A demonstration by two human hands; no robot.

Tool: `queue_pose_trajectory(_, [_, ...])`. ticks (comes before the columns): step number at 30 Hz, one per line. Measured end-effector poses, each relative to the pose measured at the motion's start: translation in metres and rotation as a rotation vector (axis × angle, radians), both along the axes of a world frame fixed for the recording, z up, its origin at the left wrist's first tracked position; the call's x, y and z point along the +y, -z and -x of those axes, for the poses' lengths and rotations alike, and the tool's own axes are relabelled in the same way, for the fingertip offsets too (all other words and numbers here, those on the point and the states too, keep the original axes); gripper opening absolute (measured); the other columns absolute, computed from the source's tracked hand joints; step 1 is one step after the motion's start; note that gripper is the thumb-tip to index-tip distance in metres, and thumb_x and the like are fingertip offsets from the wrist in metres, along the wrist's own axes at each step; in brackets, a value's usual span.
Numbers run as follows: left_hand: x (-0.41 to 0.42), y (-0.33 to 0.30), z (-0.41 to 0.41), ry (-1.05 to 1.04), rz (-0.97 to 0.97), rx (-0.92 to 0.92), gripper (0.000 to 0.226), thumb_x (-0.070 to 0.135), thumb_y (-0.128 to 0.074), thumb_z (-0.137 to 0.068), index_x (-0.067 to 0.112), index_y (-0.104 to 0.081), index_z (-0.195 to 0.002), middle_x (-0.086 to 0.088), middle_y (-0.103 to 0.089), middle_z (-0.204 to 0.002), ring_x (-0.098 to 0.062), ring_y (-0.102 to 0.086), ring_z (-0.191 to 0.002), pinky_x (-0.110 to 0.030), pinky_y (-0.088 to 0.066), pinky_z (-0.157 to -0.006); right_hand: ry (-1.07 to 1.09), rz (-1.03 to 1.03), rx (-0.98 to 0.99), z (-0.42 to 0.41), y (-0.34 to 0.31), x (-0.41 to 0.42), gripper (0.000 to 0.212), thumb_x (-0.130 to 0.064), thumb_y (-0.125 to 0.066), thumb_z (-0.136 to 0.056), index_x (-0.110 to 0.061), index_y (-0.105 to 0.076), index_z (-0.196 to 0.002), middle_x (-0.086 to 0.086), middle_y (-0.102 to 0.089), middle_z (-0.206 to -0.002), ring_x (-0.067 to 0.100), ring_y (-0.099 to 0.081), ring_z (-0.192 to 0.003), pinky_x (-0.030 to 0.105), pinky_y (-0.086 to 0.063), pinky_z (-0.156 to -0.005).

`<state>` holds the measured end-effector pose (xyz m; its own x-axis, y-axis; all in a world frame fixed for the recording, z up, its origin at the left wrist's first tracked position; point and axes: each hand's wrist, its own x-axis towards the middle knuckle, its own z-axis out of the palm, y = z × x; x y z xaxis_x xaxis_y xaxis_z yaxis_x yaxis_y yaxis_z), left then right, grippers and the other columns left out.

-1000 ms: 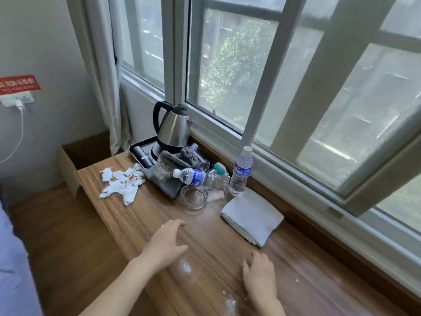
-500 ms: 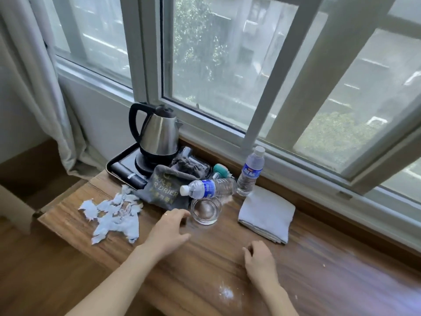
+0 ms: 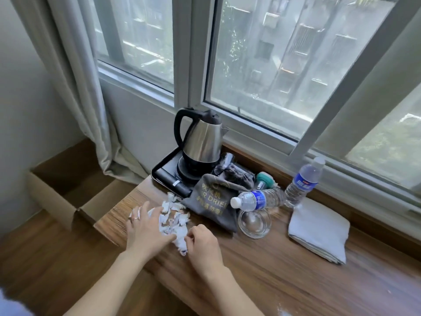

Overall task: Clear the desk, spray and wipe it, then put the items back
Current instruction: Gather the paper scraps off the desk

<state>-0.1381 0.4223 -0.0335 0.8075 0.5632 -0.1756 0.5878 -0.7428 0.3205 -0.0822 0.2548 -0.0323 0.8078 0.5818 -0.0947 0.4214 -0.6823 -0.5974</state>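
The left hand lies flat with fingers spread over the torn paper scraps near the left end of the desk; its grip is open, pressing rather than holding. The right hand sits just beside the pile's near edge with fingers curled in, and it looks to be pinching a scrap, though the contact is partly hidden. The step in hand seems to be gathering the scraps, and it would go best by sweeping them inward between both hands into one clump, since loose bits lift poorly one by one. The desk's left edge is close, with an open cardboard box below it, so a sweep leftward could drop the scraps straight in. Behind the pile the grey dryer bag crowds in, with a lying bottle over a glass dish. Open room lies to the right, before the folded cloth. Farthest back stand the kettle on its tray and an upright bottle.
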Motion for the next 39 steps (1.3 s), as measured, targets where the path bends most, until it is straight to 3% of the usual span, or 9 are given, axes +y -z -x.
queue_pose_trajectory(6, [0.017,0.022,0.012,-0.051,0.234,-0.058,0.085,0.054,-0.06,-0.084,0.029,-0.018,-0.153,-0.004,0.004,-0.164,-0.024,0.012,-0.15,-0.045,-0.016,-0.121,-0.055,0.016,0.042,-0.001,0.017,0.024,0.018,-0.02,-0.053,-0.097,-0.005,-0.062,-0.095,0.01,-0.058,-0.105,0.027,-0.054,-0.104,0.03,-0.039,-0.089])
queue_pose_trajectory(10, [0.004,0.023,0.005,0.111,0.31,-0.098,0.078,0.04,-0.059,-0.085,0.026,-0.022,-0.153,0.003,-0.013,-0.163,-0.015,-0.008,-0.15,-0.033,-0.018,-0.12,-0.054,-0.051,0.028,-0.002,0.022,0.018,0.033,-0.024,-0.061,-0.094,-0.007,-0.063,-0.123,0.006,-0.057,-0.127,0.023,-0.052,-0.12,0.025,-0.038,-0.103])
queue_pose_trajectory(13, [0.003,0.016,-0.003,0.212,0.425,-0.104,0.08,0.029,-0.055,-0.078,0.028,-0.024,-0.152,0.011,-0.023,-0.158,-0.01,-0.028,-0.143,-0.023,-0.026,-0.113,-0.134,0.013,-0.006,-0.006,0.023,0.013,0.065,-0.035,-0.066,-0.09,-0.013,-0.044,-0.146,0.002,-0.035,-0.154,0.02,-0.035,-0.14,0.025,-0.031,-0.114])
queue_pose_trajectory(18, [0.028,0.008,-0.024,0.278,0.236,-0.153,0.074,0.034,-0.057,-0.083,0.023,-0.03,-0.151,0.008,-0.022,-0.159,-0.013,-0.013,-0.148,-0.029,-0.019,-0.117,-0.238,0.178,-0.07,-0.011,0.02,0.02,0.117,-0.061,-0.076,-0.074,-0.02,-0.007,-0.159,0.002,-0.002,-0.166,0.021,-0.011,-0.151,0.035,-0.022,-0.122])
queue_pose_trajectory(25, [0.035,0.014,-0.057,0.384,0.142,0.016,0.074,0.048,-0.047,-0.092,0.025,-0.016,-0.156,0.008,-0.001,-0.164,-0.012,0.0,-0.151,-0.038,-0.012,-0.122,-0.234,0.261,-0.122,-0.002,0.031,0.028,0.129,-0.078,-0.061,-0.074,-0.007,0.004,-0.16,0.01,0.012,-0.167,0.027,0.007,-0.155,0.033,0.008,-0.121])
queue_pose_trajectory(28, [0.031,0.025,-0.052,0.42,0.07,-0.068,0.067,0.043,-0.045,-0.094,0.022,-0.024,-0.154,0.006,-0.016,-0.162,-0.01,-0.011,-0.149,-0.034,-0.012,-0.121,-0.204,0.265,-0.275,0.002,0.034,0.03,0.127,-0.089,-0.06,-0.059,0.0,-0.044,-0.148,0.018,-0.039,-0.156,0.031,-0.041,-0.143,0.038,-0.034,-0.116])
queue_pose_trajectory(30, [0.031,0.031,-0.046,0.432,0.06,-0.103,0.064,0.041,-0.043,-0.096,0.02,-0.027,-0.154,0.004,-0.022,-0.16,-0.011,-0.015,-0.148,-0.031,-0.01,-0.121,-0.209,0.252,-0.337,0.003,0.037,0.033,0.124,-0.092,-0.059,-0.054,-0.001,-0.057,-0.138,0.016,-0.053,-0.146,0.028,-0.055,-0.133,0.036,-0.049,-0.104])
queue_pose_trajectory(35, [0.029,0.033,-0.047,0.414,-0.007,-0.101,0.077,0.053,-0.012,-0.082,0.024,-0.036,-0.149,0.011,-0.03,-0.157,-0.011,-0.02,-0.144,-0.03,-0.013,-0.114,-0.202,0.227,-0.373,-0.006,0.033,0.038,0.126,-0.093,-0.062,-0.049,-0.004,-0.052,-0.137,0.014,-0.06,-0.139,0.025,-0.062,-0.124,0.032,-0.055,-0.095])
queue_pose_trajectory(39, [0.03,0.03,-0.046,0.451,0.068,-0.194,0.049,0.04,-0.028,-0.088,0.032,-0.057,-0.126,0.021,-0.054,-0.132,-0.002,-0.039,-0.127,-0.026,-0.023,-0.106,-0.223,0.235,-0.355,-0.014,0.035,0.041,0.124,-0.087,-0.061,-0.061,0.0,-0.043,-0.149,0.016,-0.042,-0.154,0.03,-0.048,-0.138,0.039,-0.046,-0.108])
